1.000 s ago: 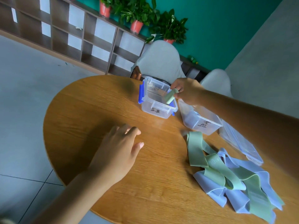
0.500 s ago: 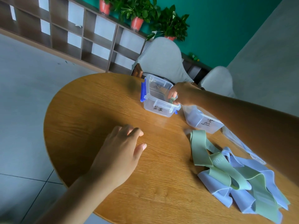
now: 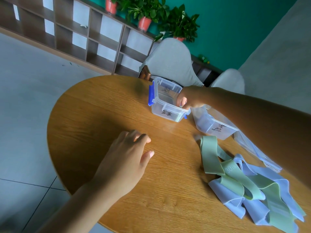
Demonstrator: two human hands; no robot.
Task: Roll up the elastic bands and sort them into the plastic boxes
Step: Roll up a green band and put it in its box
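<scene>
A clear plastic box [image 3: 165,113] with blue clips and a handwritten label stands at the far side of the round wooden table [image 3: 101,118]. My right hand [image 3: 191,98] dips into its right end, fingers curled down round a rolled green band [image 3: 181,106], of which only a sliver shows at the fingertips. A second clear labelled box [image 3: 217,130] stands just right of it, partly under my right forearm. Loose green and pale blue elastic bands [image 3: 252,187] lie tangled at the right. My left hand [image 3: 124,163] rests on the table, fingers loosely bent, holding nothing.
Clear plastic lids [image 3: 255,152] lie beyond the band pile, near the table's right edge. Two grey chairs [image 3: 170,61] stand behind the table. A wooden shelf unit [image 3: 75,31] with potted plants lines the green back wall.
My right hand carried the rolled green band from above the blue-clipped box's rim down into the box. My left hand stayed put on the table.
</scene>
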